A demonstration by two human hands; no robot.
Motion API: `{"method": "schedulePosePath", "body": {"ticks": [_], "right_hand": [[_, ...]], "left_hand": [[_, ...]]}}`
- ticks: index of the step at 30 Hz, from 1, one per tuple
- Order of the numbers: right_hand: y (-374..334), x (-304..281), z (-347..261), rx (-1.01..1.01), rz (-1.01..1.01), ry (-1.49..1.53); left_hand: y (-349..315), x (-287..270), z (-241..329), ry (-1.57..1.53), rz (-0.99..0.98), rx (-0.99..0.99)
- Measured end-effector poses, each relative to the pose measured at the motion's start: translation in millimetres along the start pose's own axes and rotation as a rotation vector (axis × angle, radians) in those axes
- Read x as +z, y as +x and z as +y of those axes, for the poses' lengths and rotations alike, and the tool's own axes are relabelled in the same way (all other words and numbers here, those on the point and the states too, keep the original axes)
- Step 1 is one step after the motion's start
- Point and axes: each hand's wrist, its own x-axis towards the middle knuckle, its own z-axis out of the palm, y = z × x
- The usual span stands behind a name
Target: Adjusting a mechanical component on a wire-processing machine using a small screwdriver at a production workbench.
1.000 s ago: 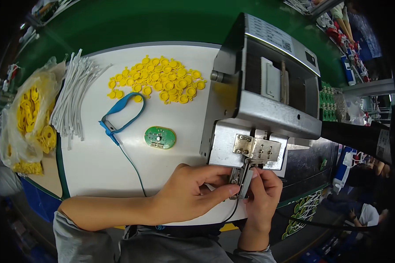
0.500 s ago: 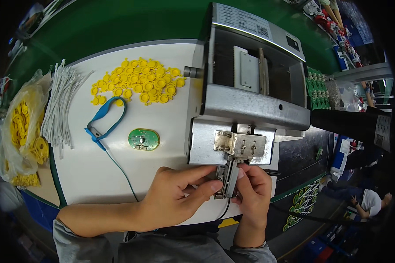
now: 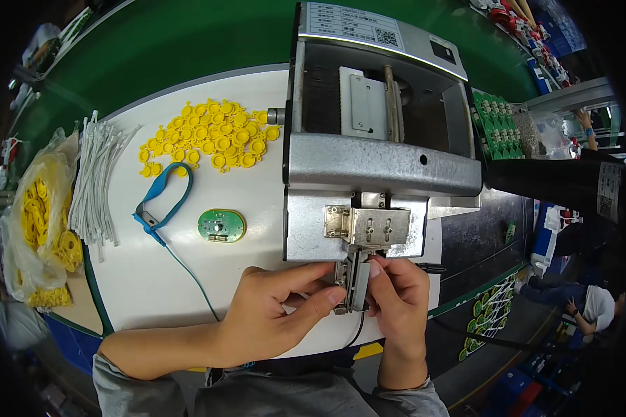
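Observation:
A silver bench machine (image 3: 382, 163) stands in front of me, with a narrow metal guide (image 3: 352, 285) sticking out from its front plate. My left hand (image 3: 278, 313) is at the guide's left side, thumb and forefinger closed against its edge. On the other side, my right hand (image 3: 400, 295) presses its thumb to the guide's grey flank, the other fingers curled behind and partly hidden. Whether a small part sits between the fingertips I cannot make out. Left of the machine lies an oval green circuit board (image 3: 221, 226) with a yellow rim.
Yellow ring-shaped plastic parts (image 3: 219, 132) are heaped behind the board. A blue wrist strap (image 3: 163, 198), white cable ties (image 3: 97, 181) and a clear bag (image 3: 38, 222) of yellow parts lie leftward. Green circuit boards (image 3: 497, 128) are stacked beyond the machine; a black arm-like part (image 3: 542, 187) juts at right.
The view has shifted a little, so the machine appears farther left. Both hands stay at the guide with almost the same grip.

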Motion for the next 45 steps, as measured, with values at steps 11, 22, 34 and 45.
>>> {"method": "schedulePosePath", "body": {"ticks": [11, 22, 34, 45], "right_hand": [[3.2, -21.3, 1.7, -0.108, -0.088, -0.038], [-0.1, -68.0, 4.1, -0.205, -0.079, -0.08], [5.8, -116.9, 12.8, -0.263, -0.168, -0.072], [12.5, -118.5, 9.1, -0.241, -0.235, -0.099]], "left_hand": [[11.9, 12.7, 20.1, 0.318, -0.093, 0.026], [20.9, 52.6, 7.7, 0.211, -0.103, -0.078], [31.5, 70.9, -27.3, 0.257, -0.137, -0.076], [36.0, 68.9, -28.4, 0.22, -0.148, -0.078]]}}
